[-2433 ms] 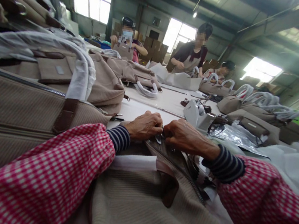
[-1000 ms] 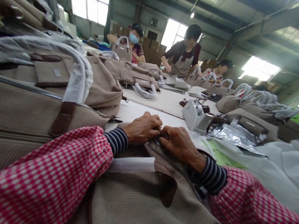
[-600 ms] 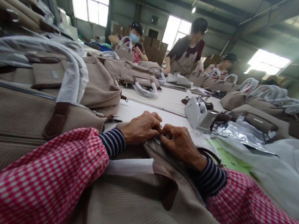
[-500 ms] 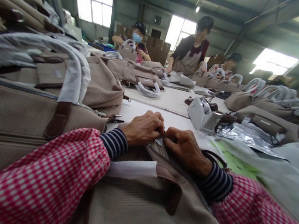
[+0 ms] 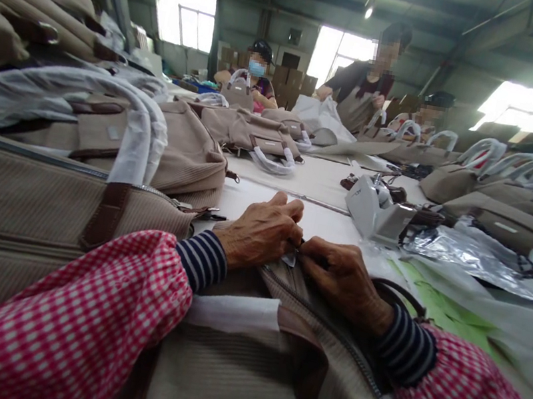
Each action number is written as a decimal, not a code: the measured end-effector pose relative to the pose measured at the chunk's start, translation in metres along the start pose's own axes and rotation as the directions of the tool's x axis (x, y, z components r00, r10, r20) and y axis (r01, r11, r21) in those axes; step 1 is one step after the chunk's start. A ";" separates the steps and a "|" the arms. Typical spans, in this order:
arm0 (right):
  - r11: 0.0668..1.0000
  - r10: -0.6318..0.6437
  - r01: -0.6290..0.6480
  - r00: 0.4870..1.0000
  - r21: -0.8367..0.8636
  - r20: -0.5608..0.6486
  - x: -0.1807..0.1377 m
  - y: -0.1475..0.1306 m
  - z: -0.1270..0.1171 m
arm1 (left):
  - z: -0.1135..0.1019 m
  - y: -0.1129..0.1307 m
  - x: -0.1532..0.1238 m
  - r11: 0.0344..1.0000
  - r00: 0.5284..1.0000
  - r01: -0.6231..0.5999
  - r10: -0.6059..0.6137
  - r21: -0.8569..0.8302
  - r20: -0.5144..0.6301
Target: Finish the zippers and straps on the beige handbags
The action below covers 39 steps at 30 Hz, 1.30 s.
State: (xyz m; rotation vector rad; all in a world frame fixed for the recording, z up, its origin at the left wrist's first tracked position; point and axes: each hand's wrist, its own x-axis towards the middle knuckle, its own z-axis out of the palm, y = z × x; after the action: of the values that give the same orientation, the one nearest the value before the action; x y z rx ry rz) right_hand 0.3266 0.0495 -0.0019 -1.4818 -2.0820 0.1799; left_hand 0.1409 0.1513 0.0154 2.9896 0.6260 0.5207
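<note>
A taupe ribbed handbag point(image 5: 228, 375) with brown trim lies open-topped in front of me. Its zipper point(image 5: 329, 314) runs up toward my two hands, which meet at the far end. My left hand point(image 5: 264, 231) is closed in a pinch there. Just to its right, my right hand point(image 5: 343, 276) pinches too, fingertips nearly touching the left ones. Both seem to grip the zipper end, where a small dark bit shows between them; the fingers hide most of it. A scrap of clear plastic point(image 5: 290, 257) hangs below the fingertips. White wrapping point(image 5: 233, 312) covers the near handle.
Another taupe bag point(image 5: 17, 207) with wrapped handles stands close on my left. Ahead is a white tape dispenser point(image 5: 371, 206), with silvery plastic point(image 5: 466, 248) and green sheets point(image 5: 446, 305) to the right. More bags point(image 5: 251, 131) cover the table. Co-workers point(image 5: 364, 93) are across it.
My hands stay pinched at the same spot, shifted slightly right in view, with the right wrist lower. The standing co-worker has lifted white sheet material off the table. The view has turned slightly left.
</note>
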 end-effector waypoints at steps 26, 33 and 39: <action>0.951 0.219 -0.236 0.970 0.198 0.106 -0.009 -0.014 -0.020 | 0.005 -0.005 0.002 0.977 0.994 -0.099 0.088 -0.188 -0.066; 0.495 0.440 -0.518 0.842 0.698 0.312 -0.021 -0.023 -0.049 | -0.004 0.014 0.000 0.874 0.980 -0.078 -0.021 -0.480 -0.196; 0.221 0.432 -0.426 0.849 0.877 0.304 -0.013 -0.023 -0.038 | 0.000 0.009 0.001 0.544 0.978 -0.058 -0.136 -0.837 -0.156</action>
State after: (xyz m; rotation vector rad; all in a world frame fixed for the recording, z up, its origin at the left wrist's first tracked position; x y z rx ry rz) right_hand 0.3306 0.0208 0.0345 -1.1686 -1.0032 1.3590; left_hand 0.1451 0.1436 0.0164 1.9920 0.2946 0.8368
